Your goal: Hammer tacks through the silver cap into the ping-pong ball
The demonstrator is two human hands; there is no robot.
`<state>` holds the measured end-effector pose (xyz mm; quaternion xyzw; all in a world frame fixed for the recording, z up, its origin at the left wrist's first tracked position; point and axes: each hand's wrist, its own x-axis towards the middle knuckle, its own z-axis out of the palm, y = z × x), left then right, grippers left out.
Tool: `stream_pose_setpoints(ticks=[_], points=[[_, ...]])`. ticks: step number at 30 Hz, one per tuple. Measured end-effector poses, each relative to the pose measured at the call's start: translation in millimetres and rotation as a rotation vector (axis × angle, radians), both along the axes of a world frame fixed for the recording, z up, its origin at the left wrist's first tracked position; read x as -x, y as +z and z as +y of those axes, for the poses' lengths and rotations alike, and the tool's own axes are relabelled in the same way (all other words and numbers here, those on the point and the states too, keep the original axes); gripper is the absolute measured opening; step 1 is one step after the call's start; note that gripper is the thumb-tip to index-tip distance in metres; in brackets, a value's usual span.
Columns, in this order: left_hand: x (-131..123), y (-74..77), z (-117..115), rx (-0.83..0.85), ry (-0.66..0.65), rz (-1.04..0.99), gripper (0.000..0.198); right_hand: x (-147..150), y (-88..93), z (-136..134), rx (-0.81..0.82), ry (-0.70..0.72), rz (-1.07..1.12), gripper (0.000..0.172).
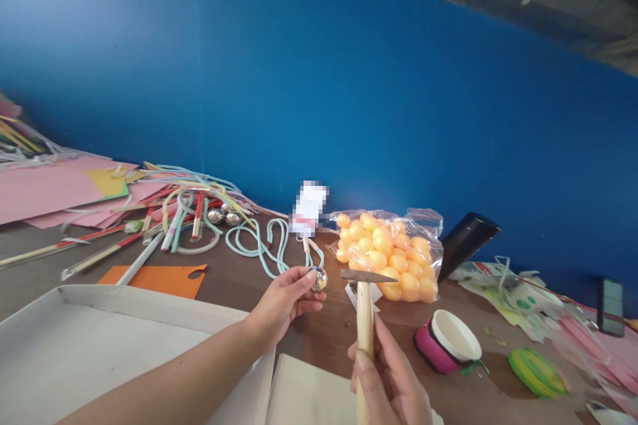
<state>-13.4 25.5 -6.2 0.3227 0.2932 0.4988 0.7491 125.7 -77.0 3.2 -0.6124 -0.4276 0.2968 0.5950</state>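
Note:
My left hand pinches a small shiny silver ball between thumb and fingers, above the brown table. My right hand is wrapped round the wooden handle of a hammer. The hammer stands upright, its dark metal head a little to the right of the ball and apart from it. Behind the hammer lies a clear plastic bag of orange balls. A light blue cord lies in loops beyond my left hand, beside a card with a blurred face.
A white tray fills the lower left, near an orange sheet. Pipe cleaners, sticks and more silver balls lie behind it. To the right stand a pink-sleeved cup, a black cylinder and a phone. A blue wall rises behind.

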Motion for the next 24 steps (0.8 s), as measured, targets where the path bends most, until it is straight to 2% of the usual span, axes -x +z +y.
stream_pose_setpoints(ticks=[8,19,24], points=[[-1.3,1.5,-1.8,-0.002,0.001,0.034,0.025,-1.1,-10.6,2.3,0.008,0.084,-0.157,0.053],[-3.1,-0.2,-1.5,-0.012,0.055,0.075,0.03,-2.2,-12.6,2.0,0.004,0.1,-0.183,0.051],[-3.5,0.7,-2.6,-0.024,0.059,0.094,0.028,-2.3,-7.3,1.3,0.024,0.112,-0.208,0.053]])
